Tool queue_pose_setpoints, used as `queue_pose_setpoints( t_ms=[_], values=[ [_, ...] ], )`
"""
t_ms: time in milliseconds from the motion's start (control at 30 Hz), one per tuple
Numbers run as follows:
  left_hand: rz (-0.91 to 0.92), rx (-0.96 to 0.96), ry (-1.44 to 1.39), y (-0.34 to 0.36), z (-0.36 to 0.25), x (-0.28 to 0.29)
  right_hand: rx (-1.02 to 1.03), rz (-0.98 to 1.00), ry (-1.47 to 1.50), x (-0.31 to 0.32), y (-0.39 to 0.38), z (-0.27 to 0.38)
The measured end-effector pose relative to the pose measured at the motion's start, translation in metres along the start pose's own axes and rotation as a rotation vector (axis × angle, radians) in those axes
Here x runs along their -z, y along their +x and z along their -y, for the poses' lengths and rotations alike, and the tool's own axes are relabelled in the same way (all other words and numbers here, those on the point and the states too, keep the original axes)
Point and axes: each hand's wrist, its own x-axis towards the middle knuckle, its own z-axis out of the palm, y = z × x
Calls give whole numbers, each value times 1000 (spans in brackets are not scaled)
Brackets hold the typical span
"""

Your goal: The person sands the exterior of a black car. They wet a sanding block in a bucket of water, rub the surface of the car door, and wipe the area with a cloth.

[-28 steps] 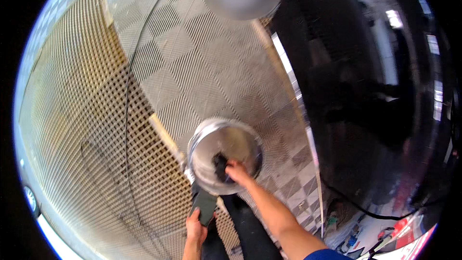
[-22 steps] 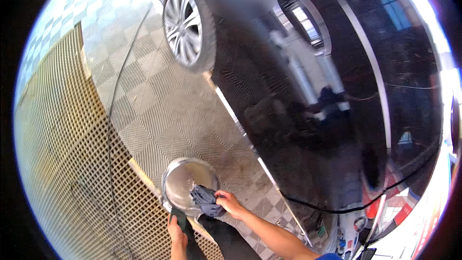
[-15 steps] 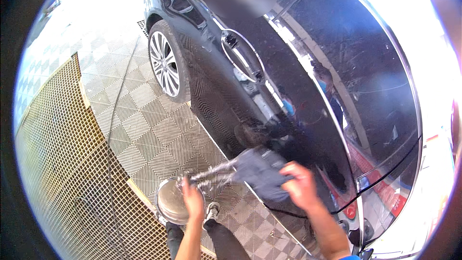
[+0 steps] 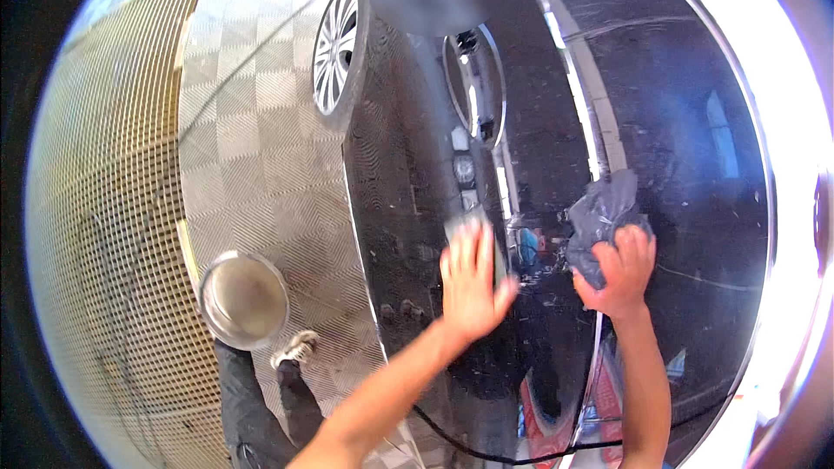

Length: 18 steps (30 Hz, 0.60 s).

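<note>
My left hand [image 4: 471, 282] lies against the side of a black car [image 4: 695, 208], its fingers pointing up the panel and the thumb out to the side. Under that palm shows the edge of a pale grey flat pad [image 4: 500, 259]; most of it is hidden. To the right, my right hand [image 4: 624, 265] grips a crumpled dark grey-blue cloth [image 4: 604, 208]. The cloth rests on the car near a long bright trim strip. Ahead of my left hand is the car's door handle [image 4: 474, 87] with its chrome surround.
A round metal bucket [image 4: 205, 300] with cloudy liquid stands by my feet on patterned floor tiles [image 4: 287, 182]. Yellowish floor grating [image 4: 113, 208] runs along the left. The car's wheel [image 4: 335, 52] is farther ahead. A dark hose or cable [image 4: 486, 459] crosses the near side.
My left hand has gone from over the bucket to the car's side. The cloth in my right hand has moved up onto the panel. Water drops no longer fly between them. The view has shifted right.
</note>
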Motion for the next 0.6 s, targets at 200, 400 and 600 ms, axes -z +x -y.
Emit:
queue_pose_setpoints(
  t_ms=[200, 400, 600],
  values=[
    [-213, 55, -95, 81, 20, 10, 197, -46, 104, -21, 17, -15],
    [76, -132, -141, -31, 16, -7, 123, -135, 47, -29, 60, -14],
    [-465, 143, -68, 224, 101, 49, 140, -228, 211, -64, 143, -19]
  ],
)
